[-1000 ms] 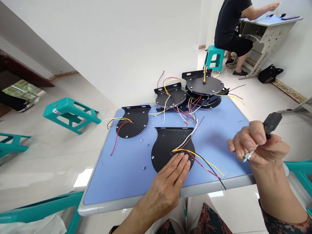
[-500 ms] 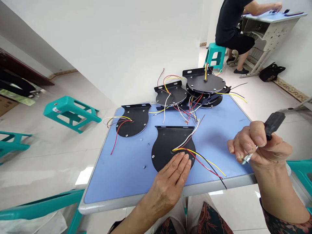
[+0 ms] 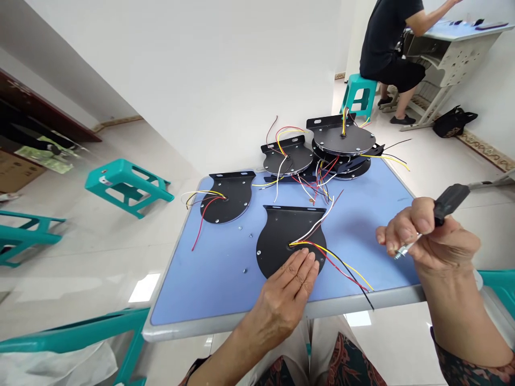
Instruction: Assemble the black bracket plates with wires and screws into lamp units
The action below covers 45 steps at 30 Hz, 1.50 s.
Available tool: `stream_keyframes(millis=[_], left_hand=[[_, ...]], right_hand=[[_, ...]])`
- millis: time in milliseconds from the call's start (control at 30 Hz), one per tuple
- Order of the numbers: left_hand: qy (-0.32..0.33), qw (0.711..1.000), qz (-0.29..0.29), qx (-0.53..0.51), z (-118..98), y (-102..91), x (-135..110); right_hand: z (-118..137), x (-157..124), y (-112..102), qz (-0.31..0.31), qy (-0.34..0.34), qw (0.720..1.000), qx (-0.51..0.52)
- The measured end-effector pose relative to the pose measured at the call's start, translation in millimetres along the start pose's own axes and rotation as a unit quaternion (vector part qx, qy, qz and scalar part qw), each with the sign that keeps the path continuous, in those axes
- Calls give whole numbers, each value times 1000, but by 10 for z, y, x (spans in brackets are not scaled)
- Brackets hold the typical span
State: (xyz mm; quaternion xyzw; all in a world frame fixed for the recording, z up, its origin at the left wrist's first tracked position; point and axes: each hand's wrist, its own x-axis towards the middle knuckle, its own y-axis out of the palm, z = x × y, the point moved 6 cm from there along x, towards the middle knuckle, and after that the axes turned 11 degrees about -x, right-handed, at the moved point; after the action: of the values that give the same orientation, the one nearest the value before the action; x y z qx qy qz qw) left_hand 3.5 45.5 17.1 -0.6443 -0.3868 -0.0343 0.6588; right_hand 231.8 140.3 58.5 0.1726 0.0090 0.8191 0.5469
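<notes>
Meanwhile, the open left hand (image 3: 287, 292) is pressing a round black metal plate (image 3: 273, 246) at the near edge of the blue table (image 3: 201, 284), the closed right hand (image 3: 432, 238) is gripping a black-handled screwdriver (image 3: 449, 203)

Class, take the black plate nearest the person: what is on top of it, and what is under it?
On the black metal plate lie coloured wires and the left hand. It rests on the blue tabletop; what is beneath it cannot be seen.

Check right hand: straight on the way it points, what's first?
The right hand probably meets the yellow wire trailing off the black plate on the blue tabletop. Height above the table is unclear; it may pass over.
</notes>
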Motion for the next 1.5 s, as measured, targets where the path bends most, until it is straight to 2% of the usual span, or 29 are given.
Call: stream_keyframes(millis=[100,233,500,633,867,1000,1100,1500], left_hand=[[1,1000,-6,0,3,7,-5],[1,1000,0,1,0,-1,-2],[-3,1000,17,7,-14,-29,29],[-9,1000,19,6,-11,-15,16],[-11,1000,18,13,-16,-28,24],[-9,1000,9,16,-24,-34,35],[-5,1000,4,10,-26,-30,38],[-7,1000,-21,-7,4,41,-39]], right_hand=[[-38,36,54,-4,37,999,-28],[-125,90,201,48,83,991,-89],[-232,113,357,107,88,975,-174],[-277,108,341,96,116,970,-194],[-163,99,284,71,123,988,-57],[-214,116,267,55,126,981,-138],[-285,119,302,77,129,969,-198],[-244,116,437,130,118,951,-254]])
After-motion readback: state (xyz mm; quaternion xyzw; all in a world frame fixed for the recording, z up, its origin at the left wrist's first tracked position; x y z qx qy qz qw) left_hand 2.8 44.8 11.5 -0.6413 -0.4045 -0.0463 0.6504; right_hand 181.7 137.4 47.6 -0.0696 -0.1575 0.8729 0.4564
